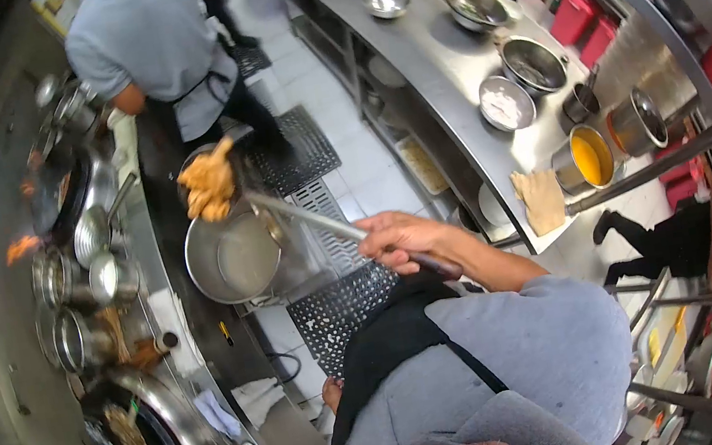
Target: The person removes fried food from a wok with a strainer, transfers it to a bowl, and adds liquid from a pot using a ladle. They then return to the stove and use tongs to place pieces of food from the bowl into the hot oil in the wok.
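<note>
Okay, I've got the right hand [395,240] clenched round the skimmer handle [310,220] near centre. I see the fried pieces [208,185] held at 10 o'clock above the steel bowl [232,257], likely to drain oil. The left hand [333,394] is at 6, and I cannot tell its fingers.

Long-handled metal skimmer [310,220], heaped with golden fried pieces [208,185], above a steel bowl [228,262]

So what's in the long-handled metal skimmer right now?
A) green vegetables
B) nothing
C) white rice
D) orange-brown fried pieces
D: the long-handled metal skimmer, in the grip of the right hand, carries orange-brown fried pieces above the round steel bowl.
</note>
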Tool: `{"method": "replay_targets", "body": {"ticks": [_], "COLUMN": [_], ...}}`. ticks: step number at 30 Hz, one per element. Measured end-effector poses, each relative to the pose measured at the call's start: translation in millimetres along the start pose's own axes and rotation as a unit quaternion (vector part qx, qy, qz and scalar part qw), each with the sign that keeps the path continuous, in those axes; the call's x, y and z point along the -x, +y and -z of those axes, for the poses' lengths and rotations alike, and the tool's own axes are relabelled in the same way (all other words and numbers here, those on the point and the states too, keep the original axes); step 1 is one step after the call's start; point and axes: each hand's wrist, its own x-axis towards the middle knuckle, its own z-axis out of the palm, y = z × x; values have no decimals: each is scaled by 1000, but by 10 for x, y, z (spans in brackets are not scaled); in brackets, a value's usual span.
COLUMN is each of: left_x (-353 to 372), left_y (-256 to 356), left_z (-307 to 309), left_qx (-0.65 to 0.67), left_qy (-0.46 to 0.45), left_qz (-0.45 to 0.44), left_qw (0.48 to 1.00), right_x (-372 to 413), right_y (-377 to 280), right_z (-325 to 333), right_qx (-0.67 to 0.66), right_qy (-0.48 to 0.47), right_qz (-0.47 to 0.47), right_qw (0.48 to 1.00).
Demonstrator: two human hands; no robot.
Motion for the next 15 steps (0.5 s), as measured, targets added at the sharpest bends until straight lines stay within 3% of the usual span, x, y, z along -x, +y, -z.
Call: {"method": "replay_targets", "body": {"ticks": [4, 8, 11, 15], "left_x": [81, 200, 267, 320], "left_y": [425, 766, 949, 1102], "left_z": [-323, -576, -712, -836], "left_qx": [-88, -146, -178, -206], "left_qy": [-18, -29, -32, -33], "left_qz": [0, 6, 12, 15], "left_qw": [996, 989, 983, 978], "right_x": [520, 1078, 1380, 1671], "right_y": [-465, -742, -781, -788], "right_z": [645, 1150, 1533, 1869], "right_qx": [-19, -54, -21, 51], "right_qy": [126, 268, 390, 561], "right_qz": [117, 249, 327, 338], "right_qw": [985, 929, 861, 754]}}
